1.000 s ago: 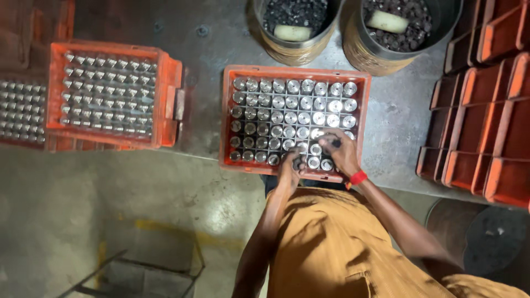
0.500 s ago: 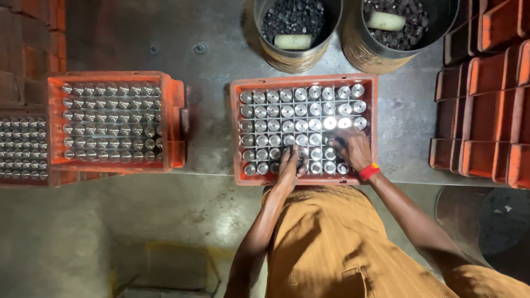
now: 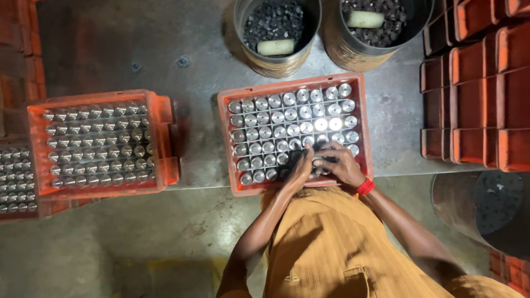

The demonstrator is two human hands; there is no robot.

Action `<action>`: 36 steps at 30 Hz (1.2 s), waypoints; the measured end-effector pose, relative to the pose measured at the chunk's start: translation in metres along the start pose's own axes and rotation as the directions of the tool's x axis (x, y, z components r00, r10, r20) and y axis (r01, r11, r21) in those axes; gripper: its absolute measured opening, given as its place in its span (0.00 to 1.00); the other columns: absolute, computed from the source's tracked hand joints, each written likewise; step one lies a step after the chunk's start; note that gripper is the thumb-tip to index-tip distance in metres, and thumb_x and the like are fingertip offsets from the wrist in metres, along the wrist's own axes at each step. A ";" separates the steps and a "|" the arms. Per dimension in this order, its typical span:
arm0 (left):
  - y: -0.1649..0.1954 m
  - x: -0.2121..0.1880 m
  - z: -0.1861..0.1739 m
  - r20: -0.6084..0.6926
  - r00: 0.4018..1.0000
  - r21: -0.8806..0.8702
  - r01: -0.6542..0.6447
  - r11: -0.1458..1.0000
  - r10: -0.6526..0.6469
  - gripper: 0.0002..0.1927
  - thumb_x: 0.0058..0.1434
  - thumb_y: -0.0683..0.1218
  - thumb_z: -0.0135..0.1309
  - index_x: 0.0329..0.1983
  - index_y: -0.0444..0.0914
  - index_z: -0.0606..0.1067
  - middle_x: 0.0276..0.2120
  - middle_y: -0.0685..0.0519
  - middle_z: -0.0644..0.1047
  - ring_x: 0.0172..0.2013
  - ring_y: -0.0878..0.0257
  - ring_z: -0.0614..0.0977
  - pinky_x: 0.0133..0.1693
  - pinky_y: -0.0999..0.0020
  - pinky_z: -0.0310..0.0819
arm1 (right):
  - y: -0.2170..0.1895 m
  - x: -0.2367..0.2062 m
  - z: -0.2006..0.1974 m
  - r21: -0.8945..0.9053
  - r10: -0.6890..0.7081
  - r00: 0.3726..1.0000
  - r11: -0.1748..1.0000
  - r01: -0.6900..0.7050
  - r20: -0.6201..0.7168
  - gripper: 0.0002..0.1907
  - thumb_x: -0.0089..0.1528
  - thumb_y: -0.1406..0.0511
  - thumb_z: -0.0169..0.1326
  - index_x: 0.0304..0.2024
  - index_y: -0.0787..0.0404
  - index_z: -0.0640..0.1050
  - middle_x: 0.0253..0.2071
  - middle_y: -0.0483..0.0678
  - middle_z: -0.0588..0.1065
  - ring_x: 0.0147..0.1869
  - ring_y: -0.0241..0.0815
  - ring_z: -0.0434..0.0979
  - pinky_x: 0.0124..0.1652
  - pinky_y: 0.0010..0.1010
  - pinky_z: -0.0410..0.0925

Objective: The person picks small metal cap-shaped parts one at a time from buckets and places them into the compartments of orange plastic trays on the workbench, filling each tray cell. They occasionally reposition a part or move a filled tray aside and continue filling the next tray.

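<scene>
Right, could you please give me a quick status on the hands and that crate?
Left hand and right hand both on metal cylinders, near edge of orange crate. Grip hidden. Nothing in the way.

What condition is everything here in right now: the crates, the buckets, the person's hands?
Middle crate: on the table, nearly full of upright metal cylinders.
Left crate: full, rows complete.
Far-left crate: filled, partly out of view.
Left bucket: holds dark small parts, a pale roll on top.
Right bucket: the same.
Stacked crates: empty, piled at the right.
Left hand: on the cylinders in the near row.
Right hand: fingers curled among the cylinders.
</scene>
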State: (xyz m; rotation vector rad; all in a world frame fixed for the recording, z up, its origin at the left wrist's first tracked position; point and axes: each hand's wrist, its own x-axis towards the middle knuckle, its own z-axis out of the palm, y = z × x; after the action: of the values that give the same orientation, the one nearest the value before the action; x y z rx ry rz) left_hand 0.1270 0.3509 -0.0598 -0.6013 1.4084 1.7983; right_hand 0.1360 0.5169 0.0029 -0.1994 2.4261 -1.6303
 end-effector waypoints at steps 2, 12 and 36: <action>-0.004 0.006 0.006 -0.025 0.998 -0.045 0.053 0.998 -0.054 0.29 0.71 0.68 0.39 0.59 0.43 0.68 0.36 0.63 0.76 0.27 0.72 0.77 0.25 0.75 0.72 | 0.007 -0.004 -0.007 0.037 0.072 0.993 0.997 -0.069 -0.088 0.11 0.60 0.64 0.65 0.44 0.61 0.85 0.45 0.50 0.81 0.50 0.41 0.80 0.51 0.31 0.70; -0.005 0.007 0.007 -0.040 0.975 -0.374 -0.217 0.902 0.218 0.11 0.71 0.51 0.49 0.52 0.44 0.71 0.33 0.55 0.77 0.23 0.69 0.74 0.21 0.76 0.61 | 0.033 0.008 -0.048 -0.548 -0.207 0.960 0.833 0.073 -0.187 0.10 0.62 0.60 0.61 0.43 0.56 0.84 0.44 0.56 0.82 0.43 0.57 0.80 0.42 0.43 0.71; -0.008 -0.038 -0.069 -0.267 0.930 -0.510 -0.358 0.782 0.252 0.25 0.74 0.58 0.46 0.63 0.35 0.68 0.30 0.56 0.71 0.26 0.69 0.70 0.27 0.75 0.62 | 0.005 0.066 0.078 0.310 0.265 0.953 0.903 -0.299 0.147 0.13 0.60 0.64 0.64 0.46 0.62 0.83 0.35 0.41 0.81 0.35 0.32 0.76 0.34 0.31 0.71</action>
State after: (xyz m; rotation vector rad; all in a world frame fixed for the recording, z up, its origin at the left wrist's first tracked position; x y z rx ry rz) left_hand 0.1502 0.2752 -0.0559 -0.8915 1.1339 2.5079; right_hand 0.0917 0.4336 -0.0369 0.1177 1.9596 -1.8028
